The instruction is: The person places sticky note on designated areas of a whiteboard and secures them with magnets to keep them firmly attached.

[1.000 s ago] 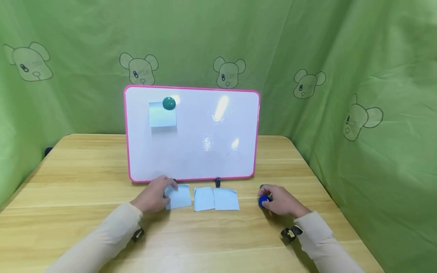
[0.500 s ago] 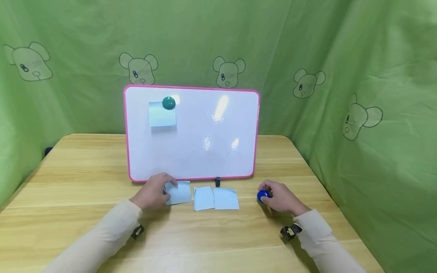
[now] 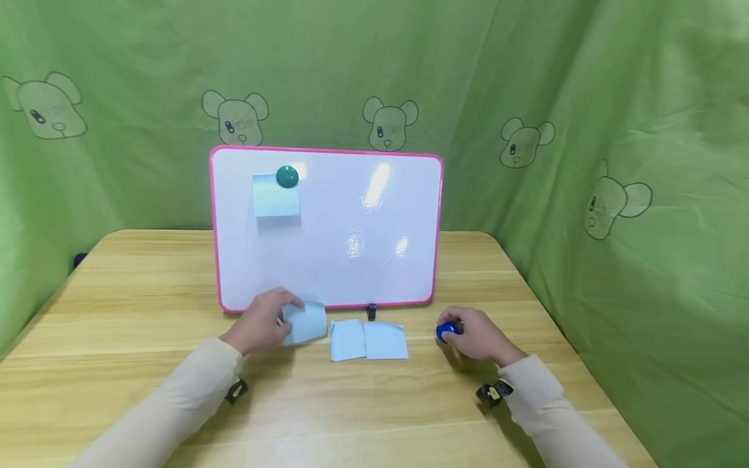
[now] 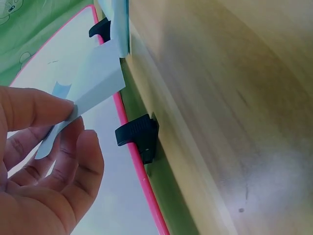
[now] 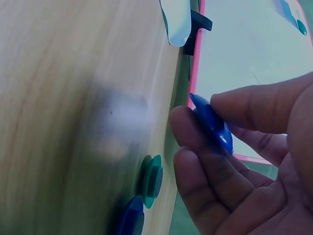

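Observation:
My left hand [image 3: 261, 323] pinches a light blue sticky note [image 3: 307, 323] between thumb and fingers, just in front of the whiteboard's lower left edge. In the left wrist view the note [image 4: 95, 81] bends and is held off the table. Over the table, right of the whiteboard [image 3: 351, 276], my right hand [image 3: 482, 336] holds a round blue magnet [image 3: 446, 332] between thumb and fingers. Two more sticky notes, a left one [image 3: 348, 340] and a right one [image 3: 386, 340], lie side by side on the table. Another note [image 3: 275, 200] hangs on the board under a green magnet [image 3: 287, 177].
The pink-framed whiteboard stands on black feet, one foot [image 3: 372, 312] showing behind the notes. Below my right hand, a green magnet [image 5: 153, 181] and another blue magnet [image 5: 130, 215] rest on the wooden table [image 3: 328, 416]. A green curtain [image 3: 328, 58] surrounds the table.
My left hand has raised its note up and away from the table. My right hand has moved slightly up and left with the blue magnet; the green shape beside its fingertips is now out of the head view.

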Motion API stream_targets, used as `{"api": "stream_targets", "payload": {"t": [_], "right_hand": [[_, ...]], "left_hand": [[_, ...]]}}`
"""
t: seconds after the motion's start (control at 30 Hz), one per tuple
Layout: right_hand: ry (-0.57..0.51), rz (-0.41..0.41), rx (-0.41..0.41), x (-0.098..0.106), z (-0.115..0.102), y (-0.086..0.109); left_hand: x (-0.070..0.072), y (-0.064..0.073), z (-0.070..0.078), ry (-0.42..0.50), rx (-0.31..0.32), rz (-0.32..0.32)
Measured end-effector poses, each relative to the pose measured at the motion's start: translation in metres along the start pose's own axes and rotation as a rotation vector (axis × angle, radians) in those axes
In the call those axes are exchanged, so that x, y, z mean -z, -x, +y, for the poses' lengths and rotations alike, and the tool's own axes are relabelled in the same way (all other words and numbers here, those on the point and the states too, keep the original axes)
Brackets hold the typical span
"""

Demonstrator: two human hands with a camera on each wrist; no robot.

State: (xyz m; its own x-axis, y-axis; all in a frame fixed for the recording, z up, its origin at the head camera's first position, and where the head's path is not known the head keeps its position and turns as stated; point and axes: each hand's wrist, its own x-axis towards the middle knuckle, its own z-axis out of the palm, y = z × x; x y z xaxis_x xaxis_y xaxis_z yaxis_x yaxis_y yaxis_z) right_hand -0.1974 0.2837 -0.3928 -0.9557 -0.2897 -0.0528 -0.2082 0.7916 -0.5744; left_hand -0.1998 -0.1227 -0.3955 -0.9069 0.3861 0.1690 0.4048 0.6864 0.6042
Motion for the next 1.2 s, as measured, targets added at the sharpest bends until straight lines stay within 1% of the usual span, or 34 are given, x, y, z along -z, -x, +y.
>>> {"api": "stream_targets", "payload": {"t": [0.1,0.3,0.43,0.7,0.9,1.07,1.2], "right_hand": [[0.007,0.008,0.012,0.001,-0.001,-0.001],[0.006,0.009,0.019,0.002,-0.003,-0.003],[0.012,0.019,0.030,0.003,-0.004,-0.003],[-0.006,0.023,0.017,0.001,-0.006,-0.006],[-0.015,0.042,-0.005,0.001,-0.010,-0.009],[-0.055,0.047,0.006,0.002,-0.013,-0.011],[-0.106,0.032,0.009,0.002,-0.014,-0.013]], "left_hand": [[0.001,-0.001,0.002,0.010,0.029,-0.006],[0.004,-0.004,0.005,0.019,0.052,-0.017],[0.006,-0.007,0.005,0.014,0.042,-0.012],[0.007,-0.010,0.004,0.023,-0.017,0.034],[0.007,-0.011,0.004,0.036,0.004,0.041],[0.007,-0.012,0.005,0.033,-0.018,0.059],[0.008,-0.013,0.007,0.037,-0.018,0.064]]}}
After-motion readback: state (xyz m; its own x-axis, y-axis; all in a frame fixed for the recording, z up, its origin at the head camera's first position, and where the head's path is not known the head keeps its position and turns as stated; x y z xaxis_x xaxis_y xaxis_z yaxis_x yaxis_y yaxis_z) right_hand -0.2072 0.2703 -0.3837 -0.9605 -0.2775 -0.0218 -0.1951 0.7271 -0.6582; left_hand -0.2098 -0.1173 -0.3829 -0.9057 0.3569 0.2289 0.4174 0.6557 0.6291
